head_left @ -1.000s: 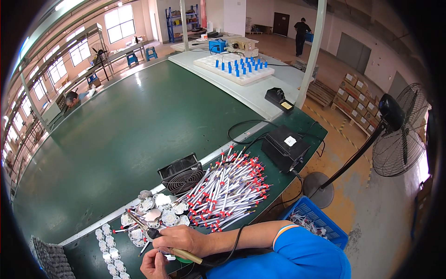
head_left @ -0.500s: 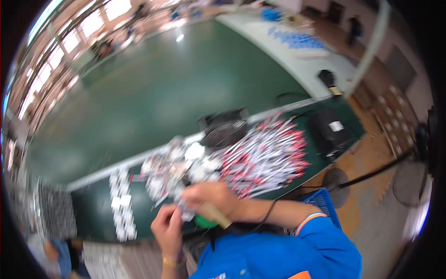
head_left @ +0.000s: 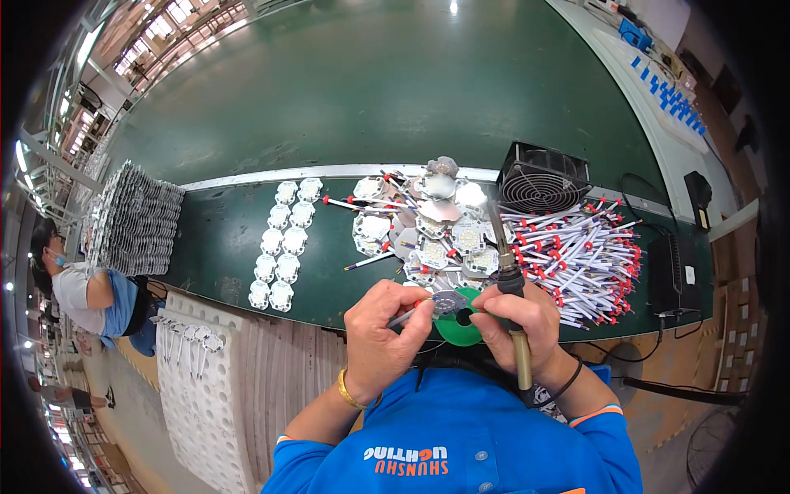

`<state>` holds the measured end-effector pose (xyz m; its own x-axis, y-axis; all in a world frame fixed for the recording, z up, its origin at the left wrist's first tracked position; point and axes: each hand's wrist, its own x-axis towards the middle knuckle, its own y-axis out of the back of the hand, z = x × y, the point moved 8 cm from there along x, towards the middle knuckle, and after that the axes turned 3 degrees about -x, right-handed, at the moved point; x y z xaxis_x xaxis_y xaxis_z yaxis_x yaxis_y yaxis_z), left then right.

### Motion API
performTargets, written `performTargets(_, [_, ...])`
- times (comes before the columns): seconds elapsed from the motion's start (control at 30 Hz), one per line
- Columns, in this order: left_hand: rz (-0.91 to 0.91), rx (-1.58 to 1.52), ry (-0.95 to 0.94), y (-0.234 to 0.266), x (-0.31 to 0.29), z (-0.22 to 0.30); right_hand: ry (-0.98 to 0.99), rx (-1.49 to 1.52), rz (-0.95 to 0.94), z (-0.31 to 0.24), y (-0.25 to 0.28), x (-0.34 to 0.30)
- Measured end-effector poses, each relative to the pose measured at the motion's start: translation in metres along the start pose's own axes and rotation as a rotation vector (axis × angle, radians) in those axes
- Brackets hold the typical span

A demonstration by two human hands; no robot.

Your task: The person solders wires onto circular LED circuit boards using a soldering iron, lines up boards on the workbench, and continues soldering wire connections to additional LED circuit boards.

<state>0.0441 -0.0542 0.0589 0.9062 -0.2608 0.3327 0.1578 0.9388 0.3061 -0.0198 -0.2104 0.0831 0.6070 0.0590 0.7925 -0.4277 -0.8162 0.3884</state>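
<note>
While the green counter (head_left: 247, 239) carries a heap of red-tipped wires (head_left: 576, 255), the right hand (head_left: 518, 321) grips a soldering iron (head_left: 506, 280), the left hand (head_left: 383, 329) pinches a thin wire (head_left: 403, 315) against a small round board (head_left: 447, 303); the joint itself is hidden by fingers (head_left: 415, 317).

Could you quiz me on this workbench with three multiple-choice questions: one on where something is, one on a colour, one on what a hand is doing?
1. Where is the fan?
A. behind the wire pile
B. on the floor
C. in the left hand

2. What colour is the solder reel?
A. yellow
B. green
C. white

3. What is the right hand doing?
A. resting flat
B. pointing
C. gripping the soldering iron

Answers: 1 A, it stands beyond the wire pile. 2 B, a green ring between the hands. 3 C, fingers wrap its handle.
</note>
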Motion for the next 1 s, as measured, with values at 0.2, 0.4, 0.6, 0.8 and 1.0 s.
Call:
performTargets(0.2, [-0.011,-0.01,-0.024,0.0,0.005,0.009,-0.007,-0.021,-0.073,-0.003,-0.002,0.003])
performTargets(0.4, [-0.064,-0.128,0.092,-0.005,0.005,-0.004,-0.028,-0.04,-0.058,-0.001,0.001,0.001])
performTargets(0.6, [-0.169,-0.363,0.357,-0.016,-0.001,-0.024,-0.062,-0.069,0.02,0.009,-0.002,-0.003])
performTargets(0.8, [-0.206,-0.45,0.416,-0.021,-0.002,-0.024,-0.084,0.013,0.045,0.012,-0.003,-0.002])
performTargets(1.0, [-0.133,-0.186,0.14,-0.016,0.004,-0.003,-0.004,-0.043,0.125,0.004,0.01,0.0])
